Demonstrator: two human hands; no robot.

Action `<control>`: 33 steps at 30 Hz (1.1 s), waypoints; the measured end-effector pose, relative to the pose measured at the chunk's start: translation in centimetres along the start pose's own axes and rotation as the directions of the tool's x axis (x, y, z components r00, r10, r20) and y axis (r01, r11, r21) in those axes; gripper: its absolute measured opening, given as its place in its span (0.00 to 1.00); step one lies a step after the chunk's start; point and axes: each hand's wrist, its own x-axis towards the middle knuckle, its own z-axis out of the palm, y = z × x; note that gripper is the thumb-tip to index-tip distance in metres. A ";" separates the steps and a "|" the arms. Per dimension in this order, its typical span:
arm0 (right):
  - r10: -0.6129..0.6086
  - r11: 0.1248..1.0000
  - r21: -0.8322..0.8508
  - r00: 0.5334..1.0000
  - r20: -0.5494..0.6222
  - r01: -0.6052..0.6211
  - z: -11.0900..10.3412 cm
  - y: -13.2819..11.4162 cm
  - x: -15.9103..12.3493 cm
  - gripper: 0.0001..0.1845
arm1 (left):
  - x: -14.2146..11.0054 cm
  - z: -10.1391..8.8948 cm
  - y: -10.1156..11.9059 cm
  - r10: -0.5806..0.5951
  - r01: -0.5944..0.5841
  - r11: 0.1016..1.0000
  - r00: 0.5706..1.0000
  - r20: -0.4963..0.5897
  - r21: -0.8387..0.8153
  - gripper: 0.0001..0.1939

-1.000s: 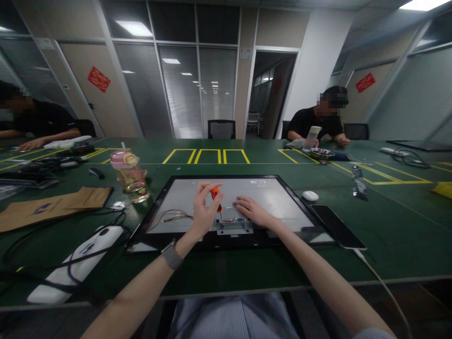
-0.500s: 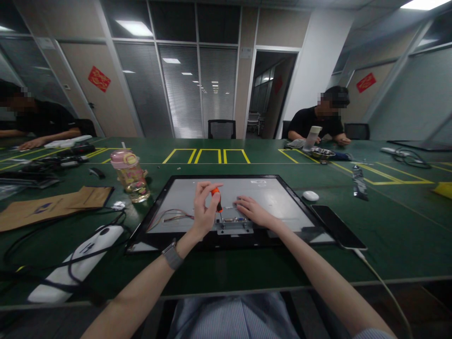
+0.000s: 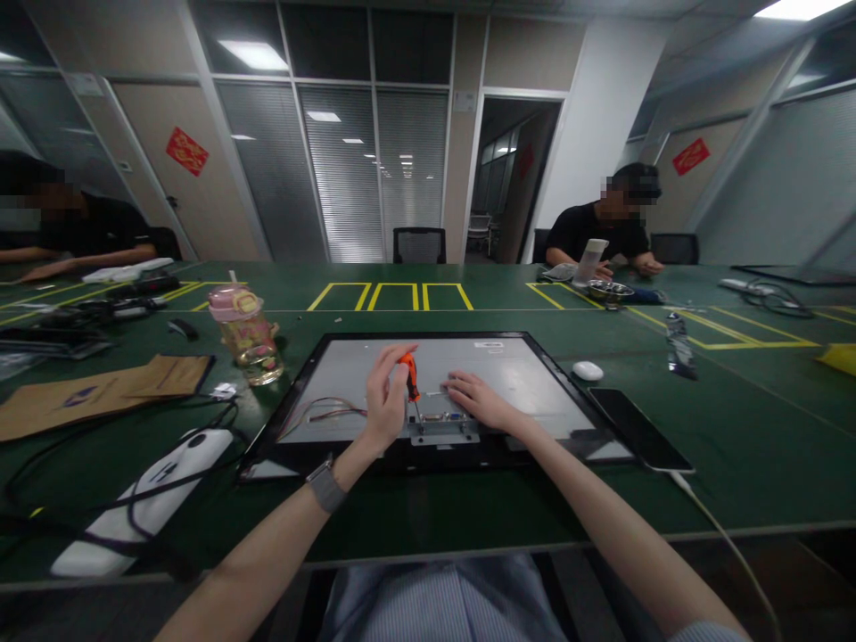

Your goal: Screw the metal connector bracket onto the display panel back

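A flat display panel (image 3: 535,383) with a black frame lies on the table before me, its grey metal back facing up. My left hand (image 3: 388,392) grips an orange and black screwdriver (image 3: 413,379), which stands nearly upright. Its shaft points down at the left part of a metal bracket with ports (image 3: 445,430) near the panel's front edge. My right hand (image 3: 478,397) rests on the panel's back just behind the bracket, fingers stretched out. Thin coloured wires (image 3: 327,408) lie on the panel to the left of my left hand.
Left of the panel are a pink-lidded bottle (image 3: 247,339), a paper bag (image 3: 113,392) and a white power strip (image 3: 144,499) with black cables. To the right lie a phone (image 3: 638,428) on a charging cable and a white earbud case (image 3: 588,371). Two people sit across the table.
The fingers of my left hand have opened out along the screwdriver, showing more of its handle. My right hand stays in place. The person at far left has drawn an arm back.
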 end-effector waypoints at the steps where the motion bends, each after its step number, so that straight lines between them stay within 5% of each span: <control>1: 0.003 1.000 0.001 1.000 0.000 -0.003 0.0 0.0 0.0 0.25 | 0.0 0.0 0.0 -0.020 0.020 1.000 1.000 0.007 -0.019 0.15; 8: 0.001 1.000 -0.003 1.000 0.007 -0.001 0.0 0.0 0.0 0.25 | 0.1 0.0 0.0 0.058 -0.051 0.991 0.997 -0.058 0.120 0.07; 17: 0.008 1.000 -0.004 1.000 0.002 -0.008 0.1 0.1 0.0 0.24 | -0.2 0.0 -0.3 -0.039 0.040 0.999 0.999 -0.018 0.016 0.15; 24: -0.007 1.000 -0.004 1.000 0.007 0.007 -0.1 -0.1 0.0 0.24 | 0.2 0.1 -0.1 0.093 -0.083 0.986 0.993 -0.067 0.143 0.08; 33: 0.026 1.000 0.004 0.999 0.025 -0.026 -0.4 -0.6 0.0 0.25 | -0.3 0.3 -0.1 -0.087 0.085 0.996 0.995 -0.043 -0.027 0.15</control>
